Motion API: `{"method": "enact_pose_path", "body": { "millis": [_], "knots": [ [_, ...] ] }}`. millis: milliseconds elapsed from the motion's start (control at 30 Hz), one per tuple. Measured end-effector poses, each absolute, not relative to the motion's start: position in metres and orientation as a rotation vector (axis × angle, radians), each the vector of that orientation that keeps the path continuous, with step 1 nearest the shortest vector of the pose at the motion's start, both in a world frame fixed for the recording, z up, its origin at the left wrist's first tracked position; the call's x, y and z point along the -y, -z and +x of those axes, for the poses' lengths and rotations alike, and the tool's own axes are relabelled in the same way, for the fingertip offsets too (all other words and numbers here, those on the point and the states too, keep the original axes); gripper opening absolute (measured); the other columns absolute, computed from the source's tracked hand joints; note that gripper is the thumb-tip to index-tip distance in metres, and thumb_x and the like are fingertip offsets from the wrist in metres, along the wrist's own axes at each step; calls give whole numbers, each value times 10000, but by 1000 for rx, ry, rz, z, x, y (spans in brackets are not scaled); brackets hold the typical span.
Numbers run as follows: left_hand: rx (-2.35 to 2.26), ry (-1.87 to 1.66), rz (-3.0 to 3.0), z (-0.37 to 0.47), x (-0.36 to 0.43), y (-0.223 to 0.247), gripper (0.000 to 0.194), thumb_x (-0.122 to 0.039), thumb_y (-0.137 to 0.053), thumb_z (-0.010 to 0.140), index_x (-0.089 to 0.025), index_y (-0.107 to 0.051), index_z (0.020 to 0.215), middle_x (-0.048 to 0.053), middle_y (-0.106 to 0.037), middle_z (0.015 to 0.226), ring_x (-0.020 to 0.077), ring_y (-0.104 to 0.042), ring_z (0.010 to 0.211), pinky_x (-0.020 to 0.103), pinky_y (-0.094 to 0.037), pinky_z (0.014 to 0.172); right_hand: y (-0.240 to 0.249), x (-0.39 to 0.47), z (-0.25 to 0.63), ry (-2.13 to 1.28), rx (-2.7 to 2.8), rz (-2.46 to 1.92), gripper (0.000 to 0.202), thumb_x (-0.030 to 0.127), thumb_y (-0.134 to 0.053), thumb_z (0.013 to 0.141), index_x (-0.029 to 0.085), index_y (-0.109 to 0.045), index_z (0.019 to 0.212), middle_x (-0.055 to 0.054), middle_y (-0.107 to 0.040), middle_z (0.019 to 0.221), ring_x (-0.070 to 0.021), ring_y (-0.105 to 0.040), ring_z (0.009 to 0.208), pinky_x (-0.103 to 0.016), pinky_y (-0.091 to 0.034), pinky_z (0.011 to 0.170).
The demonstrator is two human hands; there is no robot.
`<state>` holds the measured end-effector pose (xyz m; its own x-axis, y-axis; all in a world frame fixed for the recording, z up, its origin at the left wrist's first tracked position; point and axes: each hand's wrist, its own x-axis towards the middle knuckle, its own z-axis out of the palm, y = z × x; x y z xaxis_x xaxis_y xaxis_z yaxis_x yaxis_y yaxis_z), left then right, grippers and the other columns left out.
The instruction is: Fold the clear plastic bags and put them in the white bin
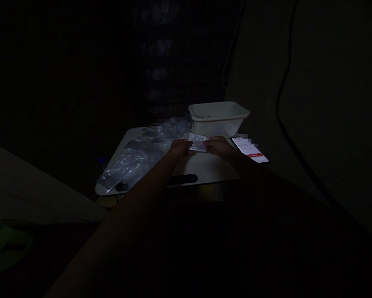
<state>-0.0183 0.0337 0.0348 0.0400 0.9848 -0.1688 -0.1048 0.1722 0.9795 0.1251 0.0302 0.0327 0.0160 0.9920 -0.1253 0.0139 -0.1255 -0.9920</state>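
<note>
Between my two hands a small clear plastic bag (pixel 198 142), flat and shiny as if folded, is held above the white table (pixel 201 167). My left hand (pixel 179 148) pinches its left edge, thumb on top. At the right edge my right hand (pixel 219 147) grips it the same way. Crinkled clear plastic bags (pixel 126 163) lie loosely over the table's left half, close to my left hand. Just behind my hands stands a white plastic bin (pixel 217 124); something pale shows faintly inside it. The dim light hides finer detail of the fingers.
A lit phone (pixel 250 150) lies at the table's right edge, by my right forearm. The table has a dark handle slot (pixel 182 179) at its front. A black cable (pixel 282 120) hangs along the right wall. Something green (pixel 8 248) sits low at the left.
</note>
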Motion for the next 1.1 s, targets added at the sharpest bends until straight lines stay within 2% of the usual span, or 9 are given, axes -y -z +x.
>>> {"method": "enact_pose_path", "body": {
  "millis": [333, 500, 633, 767, 933, 1100],
  "knots": [
    [-1210, -1085, 1103, -24, -29, -41, 87, -162, -575, 589, -139, -506, 540, -37, -458, 432, 48, -424, 391, 186, -357, 451, -37, -28, 129, -1064, 1205, -1301, 143, 236, -540, 569, 144, -463, 490, 54, -437, 428, -50, -409, 421, -181, -342, 430],
    [-1258, -1141, 1214, -31, -37, -55, 89, -209, -545, 616, -137, -511, 577, 4, -531, 558, 64, -465, 445, 201, -372, 481, -65, -29, 143, -722, 1433, -1317, 173, 288, -534, 571, 146, -478, 489, 52, -425, 437, -63, -382, 443, -203, -313, 446],
    [-1302, -1308, 1153, -33, -62, -70, 90, -240, -513, 632, -153, -493, 644, 4, -525, 644, 69, -469, 503, 198, -368, 496, -99, -49, 162, -552, 1331, -1299, 153, 274, -515, 599, 151, -482, 513, 41, -440, 477, -74, -403, 480, -211, -324, 480],
    [-1360, -1366, 1080, -22, -90, -80, 138, -292, -516, 631, -169, -468, 670, -1, -506, 669, 86, -466, 561, 208, -357, 517, -120, -75, 178, -529, 1159, -1267, 137, 253, -507, 609, 163, -462, 516, 37, -444, 500, -76, -412, 498, -205, -327, 484],
    [-1477, -1298, 1043, -3, -110, -74, 212, -315, -571, 584, -170, -489, 716, 20, -527, 767, 129, -485, 699, 214, -341, 544, -115, -99, 181, -573, 1170, -1323, 115, 219, -521, 578, 163, -469, 491, 41, -431, 462, -79, -399, 473, -206, -312, 454],
    [-1358, -1167, 1038, 2, -123, -64, 198, -348, -535, 588, -178, -515, 688, 8, -542, 724, 112, -482, 614, 223, -332, 522, -104, -111, 180, -569, 1297, -1368, 162, 247, -521, 551, 166, -440, 436, 56, -360, 403, -58, -319, 394, -208, -248, 398]
  ]
}}
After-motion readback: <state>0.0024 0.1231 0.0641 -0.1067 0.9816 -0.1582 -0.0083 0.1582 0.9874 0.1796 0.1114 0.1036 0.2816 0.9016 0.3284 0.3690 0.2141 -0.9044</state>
